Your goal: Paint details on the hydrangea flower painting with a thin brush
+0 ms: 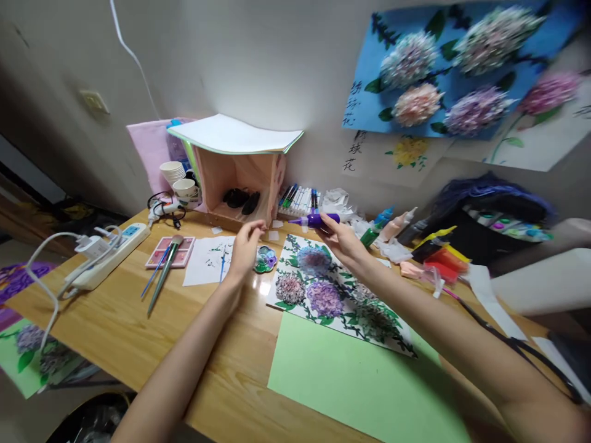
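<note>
Your right hand (344,241) has its fingers closed round the purple bottle (316,221), nozzle pointing left, near the far edge of the flower picture (342,300); that lies partly over the green sheet (351,387). Your left hand (245,249) is loosely curled beside the palette (265,259); you cannot tell if it holds anything.

Both bare arms reach forward, converging from the lower corners. The left forearm (187,357) slants up and rightward to the left hand (244,249), fingers curled inward. The right forearm (429,314) slants up and leftward; the right hand (345,242) is bent in a grip, apart from the left.
</note>
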A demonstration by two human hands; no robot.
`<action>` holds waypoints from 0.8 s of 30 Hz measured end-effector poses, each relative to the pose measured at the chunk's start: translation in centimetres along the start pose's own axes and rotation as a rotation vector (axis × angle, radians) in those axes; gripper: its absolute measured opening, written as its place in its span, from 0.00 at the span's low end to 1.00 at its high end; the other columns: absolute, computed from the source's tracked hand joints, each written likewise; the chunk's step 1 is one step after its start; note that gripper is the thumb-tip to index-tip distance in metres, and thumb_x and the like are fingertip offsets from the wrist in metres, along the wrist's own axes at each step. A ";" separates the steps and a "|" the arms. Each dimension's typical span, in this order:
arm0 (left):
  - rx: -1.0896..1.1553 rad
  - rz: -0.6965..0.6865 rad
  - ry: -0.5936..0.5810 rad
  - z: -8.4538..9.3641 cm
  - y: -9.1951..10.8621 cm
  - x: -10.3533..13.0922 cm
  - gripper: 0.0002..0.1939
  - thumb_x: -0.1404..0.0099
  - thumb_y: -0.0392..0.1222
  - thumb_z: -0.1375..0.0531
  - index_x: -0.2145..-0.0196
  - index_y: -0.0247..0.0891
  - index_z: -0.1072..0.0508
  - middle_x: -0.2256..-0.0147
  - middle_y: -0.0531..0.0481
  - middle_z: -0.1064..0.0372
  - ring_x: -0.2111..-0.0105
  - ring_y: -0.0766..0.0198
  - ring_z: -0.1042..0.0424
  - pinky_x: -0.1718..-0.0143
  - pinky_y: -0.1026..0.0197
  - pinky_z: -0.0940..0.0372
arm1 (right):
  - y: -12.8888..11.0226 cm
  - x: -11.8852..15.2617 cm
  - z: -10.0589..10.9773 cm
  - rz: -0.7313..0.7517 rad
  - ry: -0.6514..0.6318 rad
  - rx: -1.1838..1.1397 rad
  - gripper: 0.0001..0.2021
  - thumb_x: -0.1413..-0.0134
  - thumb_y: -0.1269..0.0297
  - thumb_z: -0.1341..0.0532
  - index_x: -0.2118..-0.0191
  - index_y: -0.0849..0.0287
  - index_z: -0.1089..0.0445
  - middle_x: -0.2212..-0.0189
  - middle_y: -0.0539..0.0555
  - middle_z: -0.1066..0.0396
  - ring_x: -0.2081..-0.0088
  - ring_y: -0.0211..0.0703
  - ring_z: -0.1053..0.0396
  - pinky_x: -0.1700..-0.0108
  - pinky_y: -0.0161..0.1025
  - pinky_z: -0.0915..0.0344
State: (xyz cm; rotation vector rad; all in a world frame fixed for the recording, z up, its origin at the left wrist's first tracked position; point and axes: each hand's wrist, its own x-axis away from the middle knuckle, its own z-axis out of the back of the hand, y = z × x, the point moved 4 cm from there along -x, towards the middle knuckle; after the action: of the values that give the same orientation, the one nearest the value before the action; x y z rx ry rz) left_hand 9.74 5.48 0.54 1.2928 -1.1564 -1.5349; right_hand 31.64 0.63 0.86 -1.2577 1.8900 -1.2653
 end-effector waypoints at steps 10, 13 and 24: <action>0.248 0.026 -0.349 -17.2 6.4 3.0 0.15 0.45 0.48 0.37 0.64 0.33 0.25 0.64 0.44 0.25 0.63 0.59 0.28 0.58 0.58 0.34 | -4.1 5.1 7.6 0.061 -0.029 -0.148 0.17 0.65 0.61 0.29 0.65 0.57 0.29 0.64 0.49 0.27 0.59 0.38 0.29 0.50 0.36 0.33; 0.268 -0.020 -0.434 -20.7 8.0 3.6 0.13 0.45 0.47 0.36 0.68 0.33 0.26 0.68 0.47 0.26 0.66 0.62 0.28 0.62 0.60 0.34 | -5.8 6.8 10.5 0.158 -0.012 0.062 0.19 0.62 0.60 0.30 0.62 0.56 0.31 0.64 0.49 0.28 0.60 0.40 0.30 0.51 0.40 0.35; -0.094 -0.211 -0.666 -28.9 8.5 5.2 0.18 0.46 0.47 0.35 0.60 0.34 0.26 0.59 0.40 0.28 0.63 0.58 0.29 0.62 0.57 0.33 | -10.2 6.6 20.9 0.387 0.270 1.046 0.11 0.51 0.60 0.38 0.62 0.58 0.29 0.66 0.54 0.28 0.64 0.43 0.30 0.60 0.41 0.33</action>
State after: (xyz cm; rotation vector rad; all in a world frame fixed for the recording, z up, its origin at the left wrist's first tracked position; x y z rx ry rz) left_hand 37.61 -5.91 5.73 0.8740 -1.3489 -2.2476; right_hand 49.88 -15.13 1.80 -0.1749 1.1753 -1.8548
